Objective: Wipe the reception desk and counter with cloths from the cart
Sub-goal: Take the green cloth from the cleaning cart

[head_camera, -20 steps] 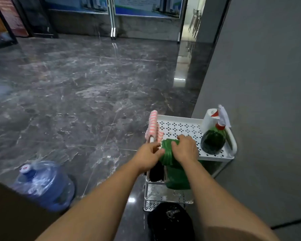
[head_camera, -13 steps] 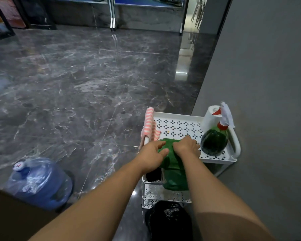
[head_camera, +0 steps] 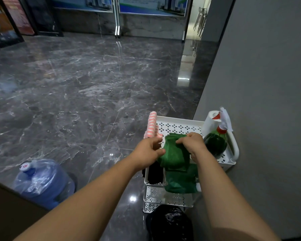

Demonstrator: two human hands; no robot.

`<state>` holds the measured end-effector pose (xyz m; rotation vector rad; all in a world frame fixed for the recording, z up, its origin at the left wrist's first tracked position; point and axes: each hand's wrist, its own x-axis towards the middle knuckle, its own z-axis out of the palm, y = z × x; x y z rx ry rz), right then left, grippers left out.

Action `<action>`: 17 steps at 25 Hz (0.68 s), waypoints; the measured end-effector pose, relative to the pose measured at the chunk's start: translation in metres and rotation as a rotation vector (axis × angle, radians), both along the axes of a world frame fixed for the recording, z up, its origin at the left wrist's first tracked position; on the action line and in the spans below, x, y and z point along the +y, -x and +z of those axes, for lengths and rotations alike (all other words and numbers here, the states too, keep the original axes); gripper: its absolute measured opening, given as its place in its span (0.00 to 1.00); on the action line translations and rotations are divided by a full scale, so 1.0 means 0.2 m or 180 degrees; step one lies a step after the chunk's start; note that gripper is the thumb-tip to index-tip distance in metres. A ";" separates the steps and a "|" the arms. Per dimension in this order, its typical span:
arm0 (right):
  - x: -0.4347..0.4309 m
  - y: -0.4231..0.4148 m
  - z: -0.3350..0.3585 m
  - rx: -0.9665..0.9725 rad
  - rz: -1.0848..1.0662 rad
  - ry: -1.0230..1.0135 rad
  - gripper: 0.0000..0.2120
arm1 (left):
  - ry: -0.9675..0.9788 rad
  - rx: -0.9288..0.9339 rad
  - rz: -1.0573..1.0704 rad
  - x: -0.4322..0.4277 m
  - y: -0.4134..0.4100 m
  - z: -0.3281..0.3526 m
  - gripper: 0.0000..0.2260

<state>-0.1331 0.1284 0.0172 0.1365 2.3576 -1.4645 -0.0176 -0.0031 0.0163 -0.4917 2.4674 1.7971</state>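
Observation:
A white tiered cart stands by the grey wall. A green cloth is draped over the near rim of its top tray. My right hand grips the cloth's upper fold with curled fingers. My left hand pinches its left edge, thumb against the fabric. More green cloth hangs lower over the second tier. A pink-and-white striped cloth hangs on the cart's left rim.
A green spray bottle and a white paper roll stand at the tray's right end. A black bag sits below the cart. A blue water jug stands on the marble floor at left.
Both hands have lifted the green cloth a little and spread slightly apart on it. The camera has tilted and the cart sits a bit lower in view.

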 end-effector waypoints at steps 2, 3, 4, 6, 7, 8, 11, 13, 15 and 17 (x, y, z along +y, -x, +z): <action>0.01 -0.10 0.10 0.0008 0.0186 0.0251 0.10 | -0.0001 0.0142 0.0085 -0.02 -0.06 0.07 0.28; 0.01 -0.15 0.15 0.0048 0.0352 0.0329 0.09 | 0.0110 0.0220 0.0149 -0.04 -0.11 0.10 0.30; 0.00 -0.20 0.21 0.0116 0.0560 0.0354 0.08 | 0.0348 0.0292 0.0169 -0.06 -0.15 0.14 0.33; -0.04 -0.31 0.33 0.0268 0.1033 0.0384 0.09 | 0.0973 0.0396 0.0146 -0.12 -0.26 0.22 0.41; -0.07 -0.35 0.37 0.0295 0.1318 0.0410 0.09 | 0.1311 0.0437 0.0148 -0.16 -0.31 0.25 0.45; -0.11 -0.40 0.40 0.0310 0.1595 0.0460 0.08 | 0.1580 0.0415 0.0143 -0.20 -0.37 0.28 0.49; -0.27 -0.53 0.47 0.0504 0.2135 0.0479 0.09 | 0.1720 0.0357 0.0268 -0.30 -0.55 0.36 0.46; -0.40 -0.63 0.50 0.0616 0.2507 0.0529 0.09 | 0.1539 0.0528 0.0562 -0.39 -0.71 0.40 0.29; -0.51 -0.75 0.54 0.0522 0.2863 0.0839 0.11 | 0.1702 0.0622 0.0941 -0.49 -0.90 0.44 0.14; -0.63 -0.88 0.56 0.0523 0.3246 0.0950 0.10 | 0.1835 0.0581 0.1293 -0.54 -1.11 0.48 0.11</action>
